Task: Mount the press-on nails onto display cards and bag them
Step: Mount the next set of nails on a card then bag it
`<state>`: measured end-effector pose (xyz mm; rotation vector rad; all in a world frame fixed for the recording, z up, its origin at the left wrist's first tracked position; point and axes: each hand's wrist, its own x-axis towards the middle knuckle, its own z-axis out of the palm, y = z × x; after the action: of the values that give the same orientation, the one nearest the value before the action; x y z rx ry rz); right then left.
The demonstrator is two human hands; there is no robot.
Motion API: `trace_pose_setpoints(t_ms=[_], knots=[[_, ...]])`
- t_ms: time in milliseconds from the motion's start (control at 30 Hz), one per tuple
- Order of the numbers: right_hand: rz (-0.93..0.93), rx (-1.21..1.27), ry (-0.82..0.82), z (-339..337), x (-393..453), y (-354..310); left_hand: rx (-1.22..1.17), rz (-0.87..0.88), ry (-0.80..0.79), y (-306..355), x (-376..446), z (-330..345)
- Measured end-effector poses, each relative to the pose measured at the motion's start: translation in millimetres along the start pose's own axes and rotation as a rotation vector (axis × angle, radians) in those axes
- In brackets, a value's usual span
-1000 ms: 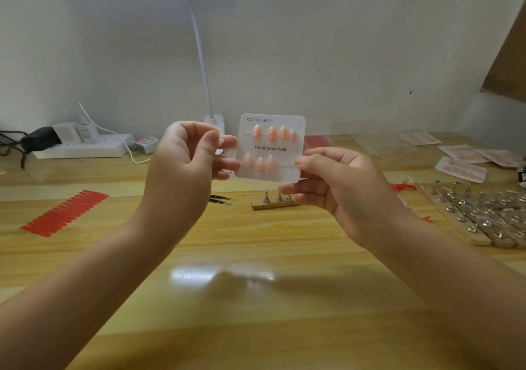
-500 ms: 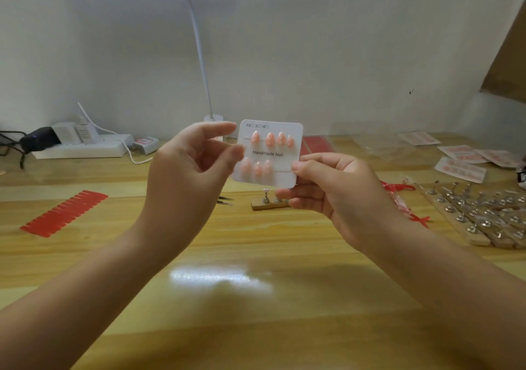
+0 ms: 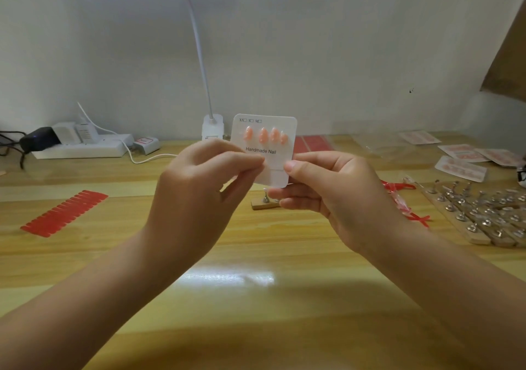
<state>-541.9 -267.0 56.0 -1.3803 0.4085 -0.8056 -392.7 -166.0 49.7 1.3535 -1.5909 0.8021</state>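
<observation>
Up in the air over the middle of the worktop (image 3: 256, 298) is where the display card (image 3: 263, 149) sits right now, held upright facing the camera, clear of the wood. It's white, reads "Handmade Nail", with size boxes along its top edge.

Right hand (image 3: 327, 196) has the grip closed on the card's lower right edge, thumb on the front, fingers behind. Left hand (image 3: 193, 196) is pinched at the lower left of the card, thumb and forefinger together over the bottom row. Can't tell if it's holding a nail there or only pressing one down.

If it were me: keep the right thumb on bare card only, seat each nail tip-up in line with the row above, then press flat with one fingertip so it doesn't skew.

Counts:
- press-on nails (image 3: 263, 135) showing in the top row: four peach ones, the last a bit squeezed at the edge. Bottom row is hidden by the left hand.
- one small wooden nail stand (image 3: 264, 204) on the worktop just under the card
- long wooden racks of metal holders (image 3: 484, 216) at the right edge, too many pegs to count
- finished cards (image 3: 461, 167) near the back right corner, about five
- one red strip sheet (image 3: 64, 213) at the left edge
- one power strip (image 3: 82, 149) at the back left
- one lamp base (image 3: 213, 126) behind the card
</observation>
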Motion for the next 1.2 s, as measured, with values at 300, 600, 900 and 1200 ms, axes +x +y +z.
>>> trace_pose_setpoints(t_ms=[300,600,900,1200], knots=[[-0.038,-0.043,-0.057,1.3,-3.5,-2.3,0.111,0.065,0.007,-2.8,-3.3,3.1],[-0.061,-0.044,-0.068,1.9,-4.0,-1.6,0.093,0.086,-0.002,-1.8,-4.5,6.3],[-0.028,0.015,-0.012,1.5,-1.8,-1.8,0.085,-0.07,0.018,1.1,-4.2,6.1],[-0.045,-0.034,-0.027,1.9,-3.1,-1.7,0.176,0.036,0.006,-1.3,-4.7,6.2]])
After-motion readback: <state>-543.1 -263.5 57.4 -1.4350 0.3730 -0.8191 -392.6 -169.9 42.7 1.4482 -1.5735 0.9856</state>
